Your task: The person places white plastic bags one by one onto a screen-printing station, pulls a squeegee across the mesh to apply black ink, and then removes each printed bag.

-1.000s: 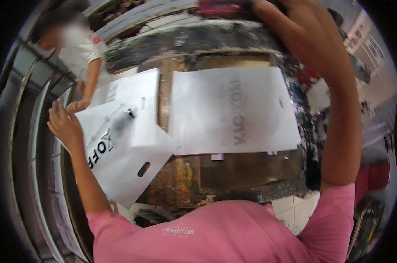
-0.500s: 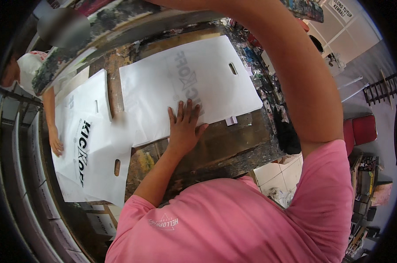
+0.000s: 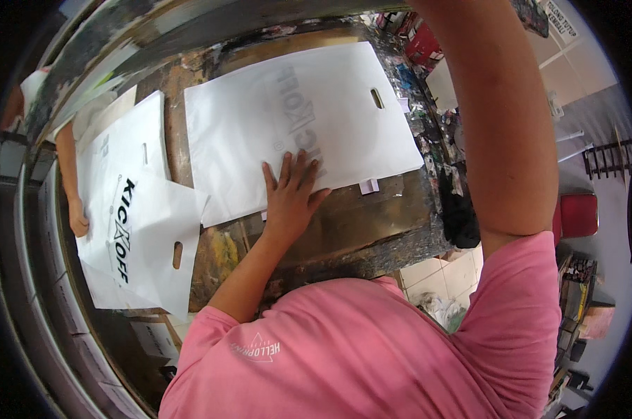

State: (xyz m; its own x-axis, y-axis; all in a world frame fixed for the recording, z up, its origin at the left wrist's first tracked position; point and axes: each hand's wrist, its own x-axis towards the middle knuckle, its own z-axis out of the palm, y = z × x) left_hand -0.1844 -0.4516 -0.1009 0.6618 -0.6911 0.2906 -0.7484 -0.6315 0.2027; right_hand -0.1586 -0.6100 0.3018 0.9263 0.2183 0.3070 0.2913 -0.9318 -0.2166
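Note:
A white plastic bag (image 3: 239, 140) with a punched handle slot lies flat on the paint-stained work table (image 3: 379, 216). Grey lettering shows faintly through it. My left hand (image 3: 290, 192) rests on its near edge, fingers spread and pressing lightly on the sheet. My right arm (image 3: 504, 126) reaches up past the top edge of the picture, so the hand itself is out of sight. To the left, a printed white bag (image 3: 155, 216) with bold black lettering lies askew over a stack of similar white bags (image 3: 131, 133).
Another person's hand (image 3: 78, 222) is at the left edge of the stack. A paint-smeared frame or beam (image 3: 190, 42) crosses above the table's far side. Small grey tabs (image 3: 369, 186) stick out by the bag's near edge. A red chair (image 3: 579, 215) stands to the right.
The head view has shifted slightly. My right hand, partly visible at the top before, has gone out of the picture. The other person's hand has curled in. My left hand stays on the bag.

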